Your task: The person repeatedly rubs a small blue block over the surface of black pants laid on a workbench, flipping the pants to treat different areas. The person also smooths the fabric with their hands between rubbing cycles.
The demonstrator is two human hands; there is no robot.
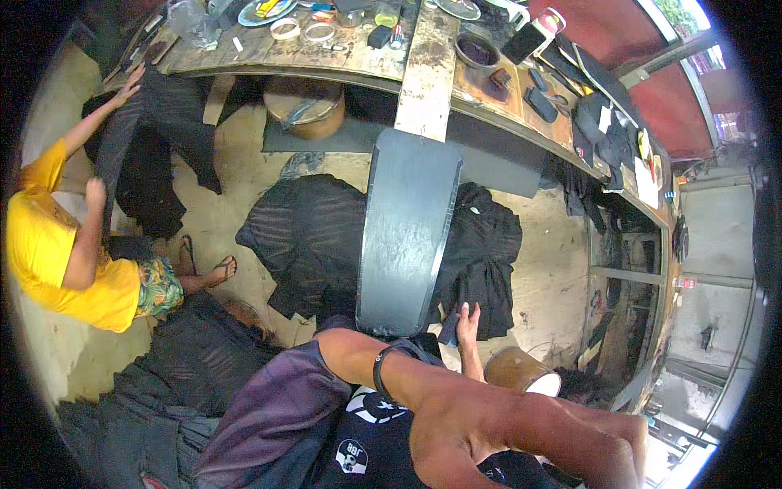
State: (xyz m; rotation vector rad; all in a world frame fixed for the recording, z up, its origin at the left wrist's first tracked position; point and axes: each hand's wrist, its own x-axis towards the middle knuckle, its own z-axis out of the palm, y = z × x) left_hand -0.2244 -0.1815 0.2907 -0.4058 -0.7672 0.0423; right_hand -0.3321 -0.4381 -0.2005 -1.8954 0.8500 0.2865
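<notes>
A long, smooth black panel (409,236) with rounded corners and marks along its edges stretches from a wooden plank (430,65) down to my lap. To the right of its lower end is my right hand (467,326), fingers extended, beside a heap of black cloth-like material (487,244). Whether it touches that heap I cannot tell. A forearm with a dark wristband (380,371) crosses in front of my black shirt and purple shorts (277,399). My left hand's fingers cannot be made out. Another ribbed black heap (309,236) lies left of the panel.
At the left, a person in a yellow shirt (73,261) handles hanging black material (155,138). A workbench (326,61) curves along the back and right, bearing rings, a bowl (477,50) and tools. Round drums stand under it (305,110) and near my right (521,371).
</notes>
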